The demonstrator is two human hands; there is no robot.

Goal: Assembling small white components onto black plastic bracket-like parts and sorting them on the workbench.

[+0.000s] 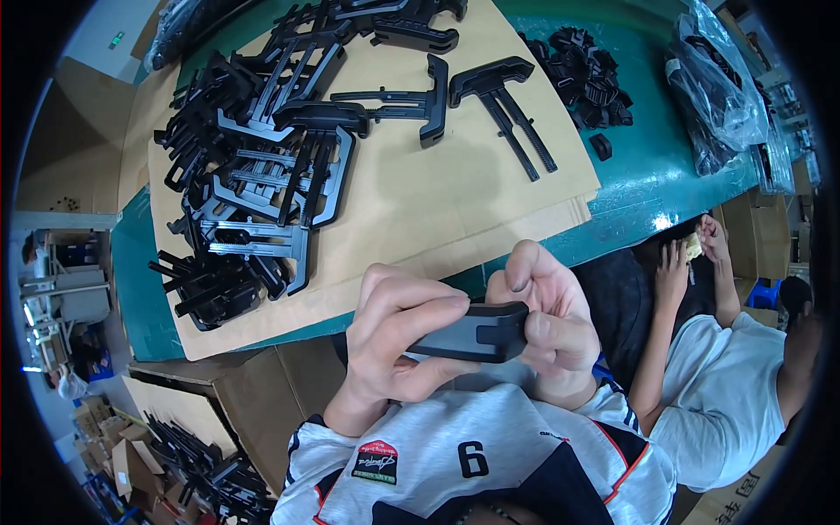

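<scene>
A black plastic piece, long and blocky with rounded corners and a recess near its right end (464, 337), is held up in front of my chest. My left hand (389, 328) grips its left part, fingers curled over the top and thumb beneath. At the other end, my right hand (560, 328) pinches the piece with its thumb and bent fingers, one finger raised above. Just beyond lies a cardboard sheet (420, 214) bearing black T-shaped plastic brackets with twin slotted bars; one bracket (494, 83) lies apart on the right. A tangled pile of grey and black brackets (262, 175) covers the left side.
Small black parts are heaped (582, 74) on the green tabletop (643, 114), near a clear plastic bag (713, 87). At right, a co-worker in a pale shirt (722, 402) holds a small yellowish item. An open cardboard box (262, 394) stands below the table's left edge.
</scene>
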